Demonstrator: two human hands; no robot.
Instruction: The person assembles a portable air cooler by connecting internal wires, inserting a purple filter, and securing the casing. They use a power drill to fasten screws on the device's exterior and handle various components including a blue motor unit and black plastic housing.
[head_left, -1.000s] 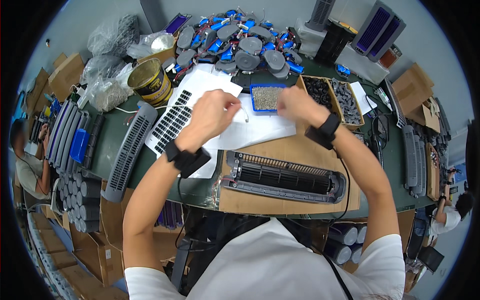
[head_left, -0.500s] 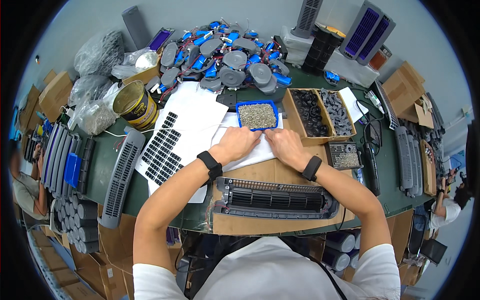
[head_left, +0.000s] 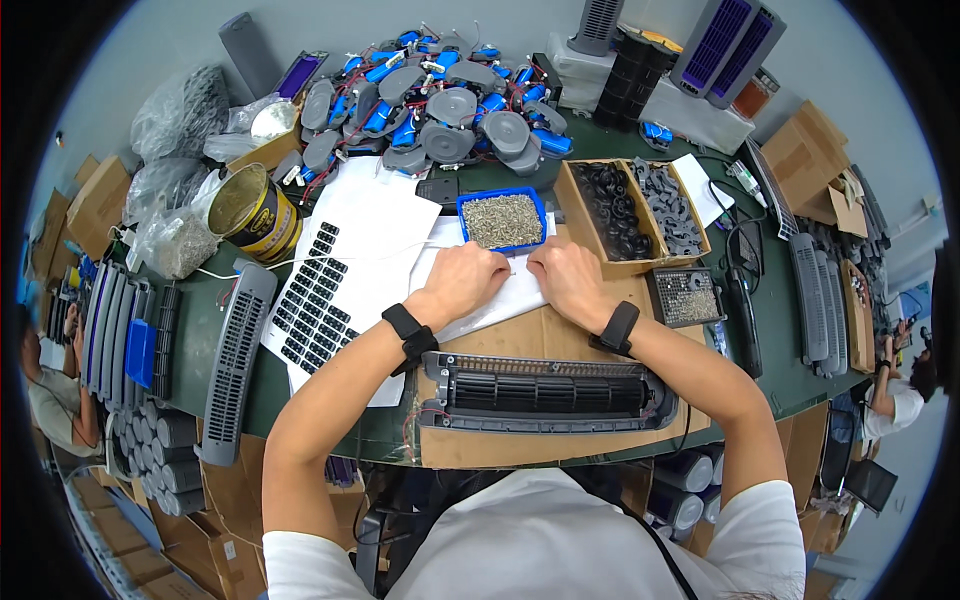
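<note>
we judge this as fine handwork over the paper (head_left: 517,291), just in front of the blue tray (head_left: 520,246) of metal bits (head_left: 500,218). left hand (head_left: 462,280) and right hand (head_left: 566,278) apart, fingers curled in; can't tell if they pinch anything. cable (head_left: 350,257) runs toward our left. fan (head_left: 548,395) lies on the cardboard (head_left: 450,452) nearer us, no hand on it. next move likely calls for light fingertip control.

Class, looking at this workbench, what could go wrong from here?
The left hand and right hand are close to the open blue tray; a knock might spill its small pieces. The white cable crosses the white paper; if snagged, it might pull the paper askew.
</note>
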